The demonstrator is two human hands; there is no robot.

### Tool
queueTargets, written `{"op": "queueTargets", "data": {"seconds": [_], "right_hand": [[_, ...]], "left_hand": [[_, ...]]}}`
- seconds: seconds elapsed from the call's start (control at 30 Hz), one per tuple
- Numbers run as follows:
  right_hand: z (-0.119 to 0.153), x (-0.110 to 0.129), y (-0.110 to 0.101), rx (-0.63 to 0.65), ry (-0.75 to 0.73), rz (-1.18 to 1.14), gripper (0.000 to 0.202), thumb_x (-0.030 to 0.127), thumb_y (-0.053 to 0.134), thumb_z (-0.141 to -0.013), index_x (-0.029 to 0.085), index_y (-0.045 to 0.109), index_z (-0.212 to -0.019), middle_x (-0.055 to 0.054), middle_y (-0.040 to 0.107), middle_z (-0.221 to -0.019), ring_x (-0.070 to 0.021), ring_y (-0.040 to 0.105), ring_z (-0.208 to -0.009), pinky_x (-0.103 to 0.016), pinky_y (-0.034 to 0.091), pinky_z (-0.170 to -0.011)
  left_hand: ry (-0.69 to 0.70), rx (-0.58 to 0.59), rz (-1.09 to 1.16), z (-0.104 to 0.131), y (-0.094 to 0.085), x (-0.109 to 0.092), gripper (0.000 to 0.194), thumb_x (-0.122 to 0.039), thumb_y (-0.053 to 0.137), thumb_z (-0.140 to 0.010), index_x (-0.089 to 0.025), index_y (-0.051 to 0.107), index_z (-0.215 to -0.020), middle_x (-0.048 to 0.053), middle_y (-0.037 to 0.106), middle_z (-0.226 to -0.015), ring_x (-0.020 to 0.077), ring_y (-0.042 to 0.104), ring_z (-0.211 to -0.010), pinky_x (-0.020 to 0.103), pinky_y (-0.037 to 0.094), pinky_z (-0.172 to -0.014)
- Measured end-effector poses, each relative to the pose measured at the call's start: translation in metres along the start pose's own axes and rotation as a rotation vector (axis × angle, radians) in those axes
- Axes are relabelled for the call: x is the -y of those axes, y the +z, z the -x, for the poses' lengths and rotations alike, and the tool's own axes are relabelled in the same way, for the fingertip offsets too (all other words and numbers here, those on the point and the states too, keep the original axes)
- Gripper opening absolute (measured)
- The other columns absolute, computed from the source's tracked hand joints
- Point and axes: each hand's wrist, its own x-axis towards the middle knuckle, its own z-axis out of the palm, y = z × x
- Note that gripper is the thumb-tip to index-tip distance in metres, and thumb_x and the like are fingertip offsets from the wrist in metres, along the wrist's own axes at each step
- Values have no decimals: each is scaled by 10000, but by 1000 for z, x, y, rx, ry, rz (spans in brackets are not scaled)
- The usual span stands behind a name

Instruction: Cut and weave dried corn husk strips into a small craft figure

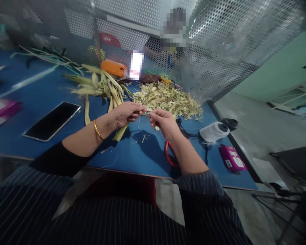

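Above the middle of the blue table [148, 153], my left hand [127, 114] and my right hand [163, 122] meet almost fingertip to fingertip. Both are closed in a pinch; the thin thing between them is too small to name. A pale green husk strip [121, 132] shows below my left hand, and I cannot tell whether it is held. Long dry husks [99, 86] lie behind my left hand. Behind my right hand is a heap of shredded husk pieces [170, 98]. A red looped handle [168, 154] shows beside my right forearm, partly hidden by it.
A dark-screened phone [52, 120] lies at left. To the right are a white thread spool [214, 132] and a purple packet [233, 159]. An orange packet [114, 67] sits at the back, before a perforated metal screen [132, 37]. Another person [155, 47] is behind it.
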Motion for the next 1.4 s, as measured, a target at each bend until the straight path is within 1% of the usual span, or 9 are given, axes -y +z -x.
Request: {"op": "queueTargets", "data": {"seconds": [0.2,0.47,0.73,0.9,1.0,1.07,1.27,1.33,1.4], "right_hand": [[5,17,-20,-141,-165,108,171,315,708,-724,167,653,-660,52,535,-518,-51,443,-421,-196,349,-433],[4,20,-33,-308,-249,262,148,286,607,-772,191,617,-659,48,488,-510,-70,396,-443,-223,335,-457],[11,22,-37,-267,-290,239,149,275,587,-784,200,588,-655,67,423,-460,-72,380,-413,-228,317,-461],[13,21,-43,-95,-97,381,192,359,652,-759,170,682,-735,26,577,-564,-74,426,-416,-241,331,-446],[8,17,-42,-240,-158,433,335,406,712,-724,179,715,-970,-2,662,-808,-65,464,-495,-243,389,-490],[6,14,-36,-267,-205,368,402,391,731,-712,210,692,-1070,21,637,-796,-65,463,-523,-235,403,-512],[-15,15,-35,-103,-203,299,190,349,682,-757,175,651,-686,42,513,-533,-72,442,-475,-222,364,-493],[-29,17,-53,-164,-141,420,182,335,658,-770,158,662,-728,7,575,-592,-91,491,-504,-241,413,-519],[-40,21,-73,-357,-95,668,216,300,563,-831,123,683,-864,-83,669,-758,-161,607,-652,-314,501,-632]], "left_hand": [[39,-95,-39,-4,10,10,178,-148,583,-902,-98,709,-786,-25,443,-603,2,275,-405,175,142,-396],[66,-31,-152,4,13,7,222,-155,597,-887,-121,686,-686,-20,447,-575,17,279,-399,179,150,-397],[73,-88,-123,9,9,-6,261,-161,566,-908,-118,651,-665,-25,437,-570,15,280,-391,173,155,-390],[75,-123,-142,14,10,-14,265,-150,551,-907,-116,635,-658,-34,410,-540,15,250,-374,183,138,-389],[90,-113,-169,16,11,-14,258,-151,558,-902,-117,638,-660,-40,395,-527,11,242,-370,187,135,-392],[95,-104,-186,17,13,-13,262,-146,561,-895,-118,636,-646,-35,405,-530,10,253,-372,189,139,-391],[81,-82,-212,19,13,-14,261,-134,572,-883,-119,632,-630,-31,404,-530,9,262,-371,186,138,-387],[110,-103,-202,21,9,-19,257,-134,564,-888,-119,633,-641,-33,397,-520,9,250,-368,181,131,-385],[174,-133,-160,23,2,-27,257,-130,551,-893,-121,624,-647,-35,404,-522,7,244,-369,175,129,-383]]}}
